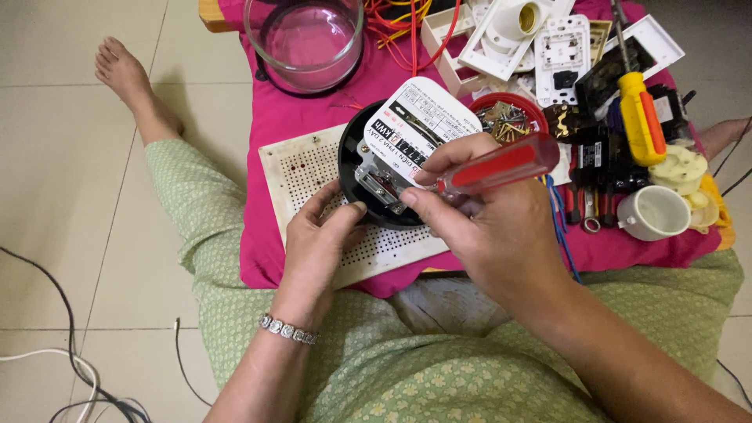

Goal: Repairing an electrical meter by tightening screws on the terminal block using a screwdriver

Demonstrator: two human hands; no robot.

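Note:
A round black electric meter point(368, 160) with a white dial face lies on a white perforated board point(301, 168) over a pink cloth. My left hand point(317, 239) steadies the meter's near rim, thumb against its edge. My right hand point(489, 227) grips a screwdriver with a clear red handle point(501, 164); its tip sits at the metal bracket on the meter's lower front, hidden partly by my fingers.
A clear glass dome cover point(304, 37) stands at the back. Right of the meter are a red tin of screws point(507, 117), a yellow screwdriver point(641, 117), white sockets and switch plates point(560, 51), a white cup point(654, 213) and red wires point(407, 27). Cables point(70, 345) lie on the tiled floor.

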